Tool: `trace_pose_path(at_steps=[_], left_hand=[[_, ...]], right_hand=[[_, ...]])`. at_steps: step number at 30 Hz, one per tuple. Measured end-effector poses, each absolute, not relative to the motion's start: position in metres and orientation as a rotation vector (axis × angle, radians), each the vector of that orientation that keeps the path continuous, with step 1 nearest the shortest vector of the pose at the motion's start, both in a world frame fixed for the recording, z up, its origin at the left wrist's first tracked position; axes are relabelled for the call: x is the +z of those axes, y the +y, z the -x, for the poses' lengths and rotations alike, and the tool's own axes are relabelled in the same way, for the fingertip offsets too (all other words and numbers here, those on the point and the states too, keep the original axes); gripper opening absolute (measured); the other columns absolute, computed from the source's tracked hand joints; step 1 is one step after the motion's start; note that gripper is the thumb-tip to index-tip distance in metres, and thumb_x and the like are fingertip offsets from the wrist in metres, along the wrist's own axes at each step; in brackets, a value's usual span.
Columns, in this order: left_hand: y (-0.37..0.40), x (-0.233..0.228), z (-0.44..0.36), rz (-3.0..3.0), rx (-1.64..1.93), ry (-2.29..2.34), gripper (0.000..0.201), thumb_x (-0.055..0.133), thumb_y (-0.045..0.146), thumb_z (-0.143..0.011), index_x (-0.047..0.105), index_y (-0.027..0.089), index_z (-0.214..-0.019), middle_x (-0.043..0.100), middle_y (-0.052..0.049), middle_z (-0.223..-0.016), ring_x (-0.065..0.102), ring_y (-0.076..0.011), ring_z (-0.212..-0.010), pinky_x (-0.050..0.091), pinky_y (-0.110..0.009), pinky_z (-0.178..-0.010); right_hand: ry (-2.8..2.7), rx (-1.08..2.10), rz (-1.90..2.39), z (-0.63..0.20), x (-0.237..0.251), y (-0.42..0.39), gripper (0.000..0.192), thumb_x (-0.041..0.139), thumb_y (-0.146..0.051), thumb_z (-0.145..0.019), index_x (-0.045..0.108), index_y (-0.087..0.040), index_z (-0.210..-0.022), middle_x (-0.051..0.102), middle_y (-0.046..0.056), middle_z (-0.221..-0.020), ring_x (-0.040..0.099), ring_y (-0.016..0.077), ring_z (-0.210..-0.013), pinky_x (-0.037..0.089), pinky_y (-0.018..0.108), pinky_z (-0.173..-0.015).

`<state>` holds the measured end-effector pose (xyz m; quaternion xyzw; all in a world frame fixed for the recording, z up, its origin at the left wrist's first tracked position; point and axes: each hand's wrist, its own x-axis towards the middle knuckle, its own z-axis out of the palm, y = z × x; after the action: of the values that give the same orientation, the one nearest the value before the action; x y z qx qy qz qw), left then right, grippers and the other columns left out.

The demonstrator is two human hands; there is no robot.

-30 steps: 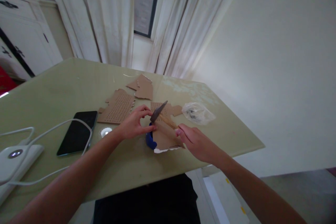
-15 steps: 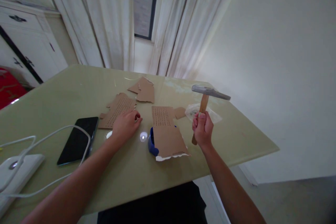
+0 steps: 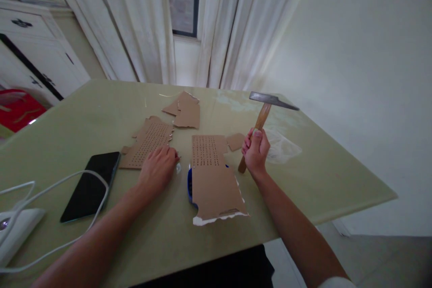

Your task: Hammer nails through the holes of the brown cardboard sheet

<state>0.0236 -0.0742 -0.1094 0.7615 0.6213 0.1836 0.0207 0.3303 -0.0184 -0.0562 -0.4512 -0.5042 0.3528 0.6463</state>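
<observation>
1. Hammer [image 3: 263, 114] is held head-up over the table [image 3: 320, 166] by the right hand [image 3: 256, 148], fingers wrapped round it; could be dropped if grip is loosened.
2. Left hand [image 3: 159, 165]: fingers bunched, anything pinched can't be told; could be struck by a stray swing.
3. Torn-edged cardboard [image 3: 216, 189], propped over blue object [image 3: 190, 187], could be tipped by off-centre force.

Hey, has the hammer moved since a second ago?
Yes. Judged against the window, the hammer, in the right hand, is now farther right and higher in view.

Right hand [image 3: 255, 148] holds hammer [image 3: 263, 116] above table [image 3: 324, 166]; left hand [image 3: 158, 168] curled by punched cardboard [image 3: 151, 137].
</observation>
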Motion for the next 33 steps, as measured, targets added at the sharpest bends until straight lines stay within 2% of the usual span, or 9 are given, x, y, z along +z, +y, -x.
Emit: trace_pose_path(at_steps=[3, 6, 11, 13, 16, 21, 27, 33], left_hand=[[-0.076, -0.106, -0.027, -2.338, 0.607, 1.963, 0.022, 0.052, 0.028, -0.108, 0.069, 0.021, -0.096, 0.074, -0.018, -0.106, 0.067, -0.0365, -0.101, 0.052, -0.049, -0.089], [-0.074, -0.099, -0.030, -2.205, 0.841, 1.987, 0.022, 0.049, 0.030, -0.108, 0.067, 0.021, -0.099, 0.075, -0.017, -0.107, 0.068, -0.0357, -0.102, 0.053, -0.051, -0.092], [-0.078, -0.082, -0.038, -1.788, 1.290, 1.774, 0.024, 0.066, 0.042, -0.102, 0.075, 0.022, -0.111, 0.080, -0.007, -0.097, 0.073, -0.0247, -0.085, 0.059, -0.041, -0.082], [-0.085, -0.075, -0.045, -1.635, 1.447, 1.613, 0.027, 0.074, 0.043, -0.099, 0.077, 0.022, -0.117, 0.084, -0.005, -0.101, 0.078, -0.0224, -0.088, 0.063, -0.037, -0.083], [-0.097, -0.066, -0.056, -1.490, 1.576, 1.382, 0.018, 0.082, 0.036, -0.097, 0.079, 0.023, -0.108, 0.087, -0.004, -0.100, 0.083, -0.0203, -0.092, 0.066, -0.033, -0.086], [-0.108, -0.057, -0.066, -1.465, 1.512, 1.173, 0.013, 0.084, 0.033, -0.097, 0.075, 0.023, -0.098, 0.087, -0.003, -0.094, 0.083, -0.0189, -0.086, 0.066, -0.030, -0.080], [-0.107, -0.064, -0.060, -1.650, 1.367, 1.247, 0.009, 0.082, 0.033, -0.099, 0.083, 0.024, -0.098, 0.082, -0.002, -0.089, 0.073, -0.0153, -0.077, 0.054, -0.025, -0.064], [-0.106, -0.067, -0.061, -1.658, 1.316, 1.252, 0.011, 0.079, 0.034, -0.101, 0.083, 0.024, -0.098, 0.081, -0.003, -0.089, 0.070, -0.0154, -0.075, 0.052, -0.026, -0.064]], right_hand=[[-1.137, 0.815, 1.015, -0.332, -0.059, -0.020, 0.056, 0.054, -0.084, -0.101, 0.046, -0.029, -0.095, 0.037, -0.010, -0.066, 0.031, 0.0086, -0.045, 0.026, 0.021, -0.039], [-1.116, 0.788, 0.965, -0.336, -0.063, -0.027, 0.053, 0.055, -0.080, -0.104, 0.047, -0.029, -0.095, 0.037, -0.011, -0.064, 0.030, 0.0081, -0.044, 0.026, 0.019, -0.037], [-1.108, 0.771, 0.860, -0.341, -0.064, -0.038, 0.051, 0.059, -0.076, -0.105, 0.050, -0.028, -0.093, 0.037, -0.012, -0.062, 0.031, 0.0071, -0.041, 0.029, 0.017, -0.035], [-1.105, 0.787, 0.864, -0.340, -0.062, -0.039, 0.051, 0.061, -0.076, -0.105, 0.052, -0.027, -0.093, 0.038, -0.012, -0.062, 0.031, 0.0068, -0.040, 0.030, 0.016, -0.035], [-1.087, 0.815, 0.891, -0.338, -0.058, -0.038, 0.053, 0.064, -0.077, -0.102, 0.053, -0.027, -0.092, 0.039, -0.012, -0.061, 0.032, 0.0063, -0.040, 0.029, 0.016, -0.034], [-1.075, 0.782, 0.917, -0.337, -0.057, -0.038, 0.055, 0.063, -0.080, -0.101, 0.052, -0.027, -0.090, 0.038, -0.012, -0.061, 0.031, 0.0064, -0.040, 0.029, 0.016, -0.033], [-1.079, 0.794, 0.925, -0.338, -0.057, -0.039, 0.055, 0.064, -0.080, -0.101, 0.052, -0.027, -0.091, 0.038, -0.012, -0.060, 0.031, 0.0066, -0.040, 0.028, 0.016, -0.033], [-1.085, 0.800, 0.920, -0.336, -0.056, -0.041, 0.056, 0.065, -0.081, -0.099, 0.053, -0.027, -0.090, 0.039, -0.012, -0.060, 0.032, 0.0066, -0.040, 0.029, 0.016, -0.033]])
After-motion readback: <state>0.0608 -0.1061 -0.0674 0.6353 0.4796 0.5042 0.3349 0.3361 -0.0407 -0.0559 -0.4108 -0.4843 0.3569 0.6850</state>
